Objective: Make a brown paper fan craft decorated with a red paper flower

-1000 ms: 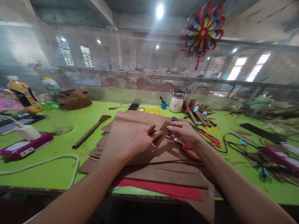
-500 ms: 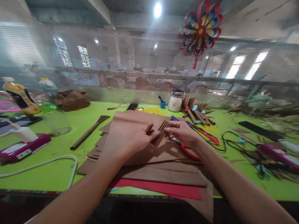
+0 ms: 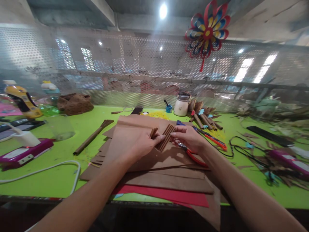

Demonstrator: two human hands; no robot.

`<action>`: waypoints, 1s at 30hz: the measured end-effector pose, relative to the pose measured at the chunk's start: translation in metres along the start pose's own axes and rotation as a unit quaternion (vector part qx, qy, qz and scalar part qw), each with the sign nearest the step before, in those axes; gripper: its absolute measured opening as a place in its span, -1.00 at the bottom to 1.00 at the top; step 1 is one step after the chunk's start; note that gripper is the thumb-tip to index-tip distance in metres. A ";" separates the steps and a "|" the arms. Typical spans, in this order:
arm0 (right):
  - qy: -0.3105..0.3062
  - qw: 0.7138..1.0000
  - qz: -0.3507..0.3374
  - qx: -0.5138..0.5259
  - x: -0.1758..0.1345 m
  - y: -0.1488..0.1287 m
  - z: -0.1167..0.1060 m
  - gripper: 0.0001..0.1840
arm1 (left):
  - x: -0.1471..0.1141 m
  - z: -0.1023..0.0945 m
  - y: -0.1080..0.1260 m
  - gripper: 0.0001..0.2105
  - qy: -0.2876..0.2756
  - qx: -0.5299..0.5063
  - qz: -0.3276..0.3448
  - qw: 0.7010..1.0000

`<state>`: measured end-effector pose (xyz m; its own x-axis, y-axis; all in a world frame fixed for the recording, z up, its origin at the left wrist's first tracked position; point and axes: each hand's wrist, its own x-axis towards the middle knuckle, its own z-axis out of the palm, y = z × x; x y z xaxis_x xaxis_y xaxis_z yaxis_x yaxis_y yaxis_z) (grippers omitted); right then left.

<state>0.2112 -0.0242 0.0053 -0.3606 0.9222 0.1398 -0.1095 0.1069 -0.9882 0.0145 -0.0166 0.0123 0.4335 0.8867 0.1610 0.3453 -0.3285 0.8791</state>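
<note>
Green desk (image 3: 72, 135) bears stacked brown paper sheets (image 3: 149, 161), above which left hand (image 3: 140, 143) and right hand (image 3: 190, 138) each close their grip on a pleated brown paper strip (image 3: 165, 138), red-handled scissors (image 3: 193, 154) just beside.

Premises: a craft workshop with shared benches. A lime-green worktable (image 3: 72, 154) carries stacked brown paper sheets (image 3: 154, 167), red-handled scissors (image 3: 193, 154), a glue gun (image 3: 21, 100) and paper scraps (image 3: 277, 167). A perforated metal screen (image 3: 135, 67) backs the bench, with a finished paper pinwheel (image 3: 207, 30) hung on it. Other seated people show blurred behind it.
</note>
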 end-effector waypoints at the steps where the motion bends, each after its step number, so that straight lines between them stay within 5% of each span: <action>1: 0.002 1.000 0.000 -0.001 0.000 0.000 0.000 -0.76 | 0.000 0.000 0.000 -0.75 -0.003 -0.003 0.002 1.000; 30: 0.007 1.000 0.009 -0.013 0.000 0.000 0.000 -0.84 | 0.000 0.000 0.005 -0.80 -0.028 -0.054 0.008 0.998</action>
<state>0.2108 -0.0242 0.0057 -0.3494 0.9291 0.1214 -0.0794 0.0997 -0.9918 0.0163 -0.0187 0.0167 0.4851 0.8610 0.1525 0.2470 -0.3023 0.9207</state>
